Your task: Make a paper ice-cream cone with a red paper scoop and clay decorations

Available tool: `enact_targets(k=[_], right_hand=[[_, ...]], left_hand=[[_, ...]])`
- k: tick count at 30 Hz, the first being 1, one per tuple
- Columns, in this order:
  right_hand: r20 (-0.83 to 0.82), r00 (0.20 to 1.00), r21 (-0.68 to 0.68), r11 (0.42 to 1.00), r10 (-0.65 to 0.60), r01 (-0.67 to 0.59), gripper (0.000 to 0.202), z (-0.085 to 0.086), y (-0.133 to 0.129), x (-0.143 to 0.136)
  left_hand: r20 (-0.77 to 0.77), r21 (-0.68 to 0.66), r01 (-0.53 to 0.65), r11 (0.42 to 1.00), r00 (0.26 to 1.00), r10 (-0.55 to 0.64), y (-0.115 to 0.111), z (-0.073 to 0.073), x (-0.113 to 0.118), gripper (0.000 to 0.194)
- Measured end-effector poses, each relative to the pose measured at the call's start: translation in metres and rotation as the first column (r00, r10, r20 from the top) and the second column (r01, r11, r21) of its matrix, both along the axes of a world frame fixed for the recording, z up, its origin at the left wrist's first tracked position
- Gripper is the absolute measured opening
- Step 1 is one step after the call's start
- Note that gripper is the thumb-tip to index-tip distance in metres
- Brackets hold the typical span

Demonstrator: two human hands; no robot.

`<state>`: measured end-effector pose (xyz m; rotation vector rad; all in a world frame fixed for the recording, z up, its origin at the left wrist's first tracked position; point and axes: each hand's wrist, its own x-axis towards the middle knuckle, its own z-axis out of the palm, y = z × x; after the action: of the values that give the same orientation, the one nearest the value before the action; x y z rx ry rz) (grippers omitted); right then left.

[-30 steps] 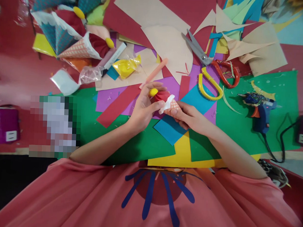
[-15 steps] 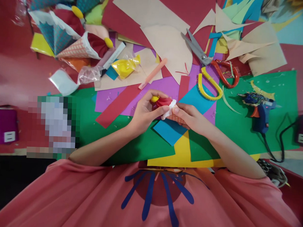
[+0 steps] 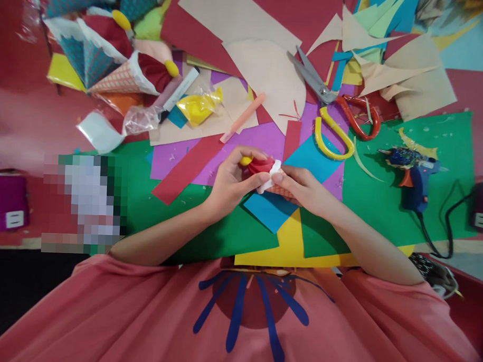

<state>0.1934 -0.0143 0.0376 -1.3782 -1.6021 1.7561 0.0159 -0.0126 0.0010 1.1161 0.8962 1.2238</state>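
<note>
Compared with a second ago, the right hand's point(image 3: 306, 188) thumb has come up from the orange-and-white checked side of the small paper cone point(image 3: 284, 191) to its white wavy trim point(image 3: 269, 183), near the left thumb. The left hand point(image 3: 227, 186) curls round the cone's red pleated top point(image 3: 261, 167) with its yellow ball point(image 3: 246, 160), thumb pressing the trim; the right pinches the checked side. Around the cone, forearms enter from eight and four o'clock; red-and-yellow-handled scissors point(image 3: 324, 93) lie at one, a blue glue gun point(image 3: 419, 182) at three.
</note>
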Motion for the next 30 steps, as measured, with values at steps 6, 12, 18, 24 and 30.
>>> enact_targets(k=[6, 12, 18, 24, 30], right_hand=[[-0.016, 1.0, 0.004, 1.0, 0.003, -0.003, 0.055, -0.003, 0.001, 0.001], [-0.034, 0.999, -0.002, 1.0, 0.0, 0.0, 0.051, -0.002, 0.0, 0.001], [-0.019, 1.0, -0.01, 1.0, -0.007, 0.007, 0.042, 0.0, 0.0, 0.001], [-0.039, 0.999, -0.008, 1.0, -0.017, 0.016, 0.039, -0.002, 0.001, 0.001], [-0.045, 0.999, 0.045, 0.999, -0.003, 0.005, 0.046, -0.004, 0.001, 0.001]], left_hand=[[0.003, -0.007, -0.003, 1.0, 1.0, 0.003, -0.001, 0.001, 0.001, 0.03], [-0.022, -0.013, -0.008, 1.0, 1.0, 0.007, 0.0, 0.002, 0.001, 0.035], [0.001, -0.031, 0.004, 1.0, 1.0, -0.004, 0.0, 0.001, 0.001, 0.033], [0.026, -0.059, 0.006, 0.998, 1.0, -0.004, 0.002, 0.0, 0.0, 0.034], [-0.035, 0.024, 0.039, 0.999, 0.999, -0.038, 0.008, -0.011, -0.009, 0.045]])
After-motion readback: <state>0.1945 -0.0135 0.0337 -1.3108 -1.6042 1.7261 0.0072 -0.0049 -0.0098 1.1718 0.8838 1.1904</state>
